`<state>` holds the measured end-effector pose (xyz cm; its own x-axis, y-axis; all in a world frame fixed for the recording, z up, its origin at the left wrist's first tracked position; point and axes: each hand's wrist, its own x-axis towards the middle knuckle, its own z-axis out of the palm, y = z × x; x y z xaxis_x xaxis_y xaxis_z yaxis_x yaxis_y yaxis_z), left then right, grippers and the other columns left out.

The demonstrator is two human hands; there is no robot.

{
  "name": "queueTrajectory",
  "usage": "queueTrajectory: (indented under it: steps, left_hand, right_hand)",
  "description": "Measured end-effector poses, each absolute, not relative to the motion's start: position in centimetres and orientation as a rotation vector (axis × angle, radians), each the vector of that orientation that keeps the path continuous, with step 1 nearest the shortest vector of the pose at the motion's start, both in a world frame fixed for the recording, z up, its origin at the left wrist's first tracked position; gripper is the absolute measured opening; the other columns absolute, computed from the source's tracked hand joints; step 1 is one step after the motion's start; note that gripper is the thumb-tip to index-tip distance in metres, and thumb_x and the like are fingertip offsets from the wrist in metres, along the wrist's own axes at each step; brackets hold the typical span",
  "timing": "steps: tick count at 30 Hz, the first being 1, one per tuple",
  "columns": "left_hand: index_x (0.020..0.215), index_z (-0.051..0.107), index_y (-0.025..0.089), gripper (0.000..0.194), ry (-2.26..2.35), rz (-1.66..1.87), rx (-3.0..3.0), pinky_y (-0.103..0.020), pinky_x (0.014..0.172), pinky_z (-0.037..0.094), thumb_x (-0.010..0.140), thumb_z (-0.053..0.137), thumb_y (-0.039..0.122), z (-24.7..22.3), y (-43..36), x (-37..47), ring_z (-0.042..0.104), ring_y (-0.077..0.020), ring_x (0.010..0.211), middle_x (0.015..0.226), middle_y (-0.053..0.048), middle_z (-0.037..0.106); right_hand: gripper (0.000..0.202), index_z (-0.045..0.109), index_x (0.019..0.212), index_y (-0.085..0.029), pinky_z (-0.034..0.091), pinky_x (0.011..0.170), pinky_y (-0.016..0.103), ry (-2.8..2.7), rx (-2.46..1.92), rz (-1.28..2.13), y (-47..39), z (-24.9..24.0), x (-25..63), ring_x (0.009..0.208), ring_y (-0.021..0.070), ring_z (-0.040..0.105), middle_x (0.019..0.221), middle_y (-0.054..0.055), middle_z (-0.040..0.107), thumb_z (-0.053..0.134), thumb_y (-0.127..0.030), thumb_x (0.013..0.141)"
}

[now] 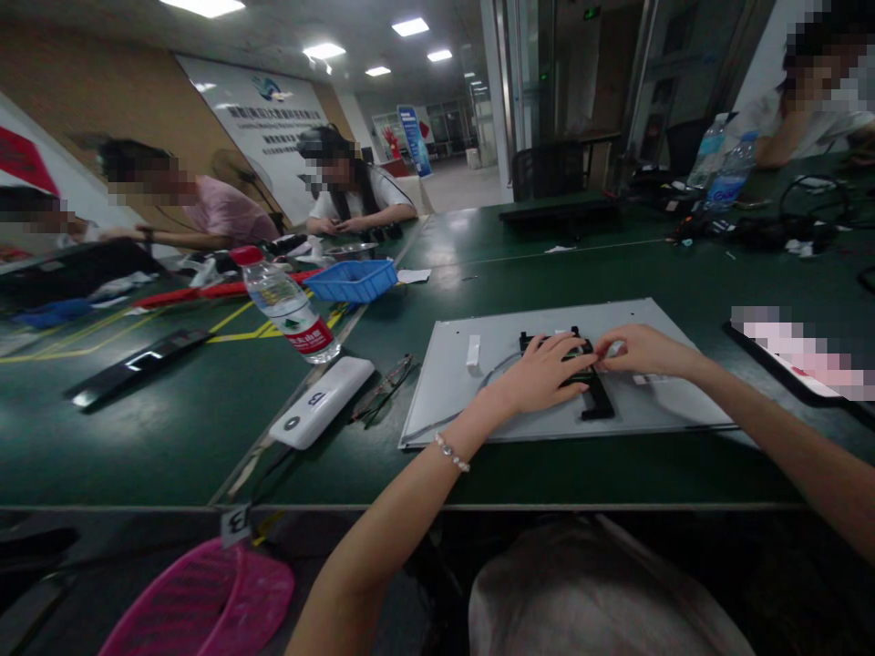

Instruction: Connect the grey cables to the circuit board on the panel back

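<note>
Left hand (543,372): spread over black angular plastic frame (600,403)
Right hand (635,348): pinched at frame's two o'clock; grasp cannot be told
Pale-grey rectangular board (455,364): laid beneath

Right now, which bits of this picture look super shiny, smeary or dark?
In the head view, the ceiling lights glare white; also in the head view, a long black item catches a bright reflection, the far-left edge looks stretched and smeary, and it's dim below the table edge; the head view shows the left hand and right hand fairly clearly.
</note>
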<state>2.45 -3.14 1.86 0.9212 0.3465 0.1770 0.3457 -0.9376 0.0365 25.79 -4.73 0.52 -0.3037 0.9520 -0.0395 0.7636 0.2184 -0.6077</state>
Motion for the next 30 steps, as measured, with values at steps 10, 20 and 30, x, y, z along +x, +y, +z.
queueTrajectory:
  steps: [10,20,30]
  left_hand:
    - [0.121,0.056,0.018,0.034,1.201,0.528,2.845,-0.033,0.09,0.046,0.092,0.045,0.032,4.9,3.4,-5.9,0.06,-0.0191,0.095,0.115,-0.009,0.057]
    - [0.102,0.066,0.016,0.031,1.307,0.157,2.655,-0.026,0.075,0.048,0.073,0.057,0.021,2.6,6.6,-9.1,0.063,-0.018,0.08,0.092,-0.004,0.068]
    - [0.085,0.064,0.013,0.021,1.097,0.489,2.081,-0.022,0.063,0.049,0.076,0.062,0.032,5.7,5.5,-10.4,0.06,-0.0115,0.063,0.074,-0.003,0.064]
  right_hand:
    - [0.031,0.072,0.094,-0.022,0.049,0.075,0.036,-2.032,-1.571,0.734,-5.0,1.2,26.3,0.083,0.0232,0.064,0.1,0.006,0.071,0.055,-0.044,0.081]
    - [0.029,0.072,0.091,-0.021,0.049,0.074,0.035,-2.087,-1.542,0.666,-5.6,1.2,24.7,0.078,0.0226,0.066,0.087,0.005,0.073,0.052,-0.04,0.082]
    - [0.027,0.072,0.091,-0.021,0.049,0.072,0.035,-2.042,-1.49,0.626,-5.7,1.5,24.4,0.077,0.0222,0.065,0.087,0.006,0.073,0.052,-0.036,0.081]
